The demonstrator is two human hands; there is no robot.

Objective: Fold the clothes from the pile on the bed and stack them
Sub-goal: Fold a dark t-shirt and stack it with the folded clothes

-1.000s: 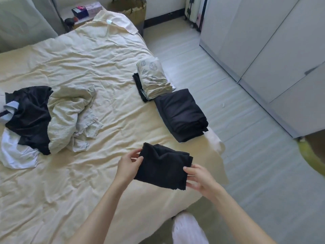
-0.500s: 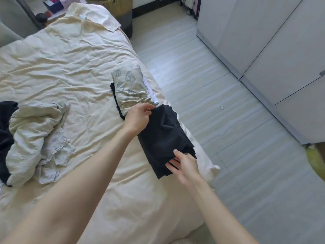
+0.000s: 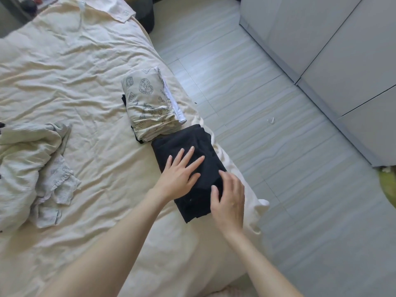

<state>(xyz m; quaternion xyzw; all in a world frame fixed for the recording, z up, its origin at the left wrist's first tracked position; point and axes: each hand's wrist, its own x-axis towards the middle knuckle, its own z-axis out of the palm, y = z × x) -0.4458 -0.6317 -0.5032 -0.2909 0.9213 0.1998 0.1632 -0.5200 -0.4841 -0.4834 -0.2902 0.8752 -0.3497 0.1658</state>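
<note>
Black folded stack [image 3: 188,168] gets pressed flat: my left hand [image 3: 180,176] w/ fingers spread wide, right hand [image 3: 229,200] fingers relaxed on its edge. Next, prob. reach to 9 o'clock for the crumpled beige garment [image 3: 27,168].

The folded black garment [image 3: 188,168], held up between both hands a second ago, now lies on the black stack at the bed's edge, just beside the patterned folded pile [image 3: 147,108]. The left hand [image 3: 180,174] presses flat on it; the right hand [image 3: 229,200] rests at its near corner.
</note>
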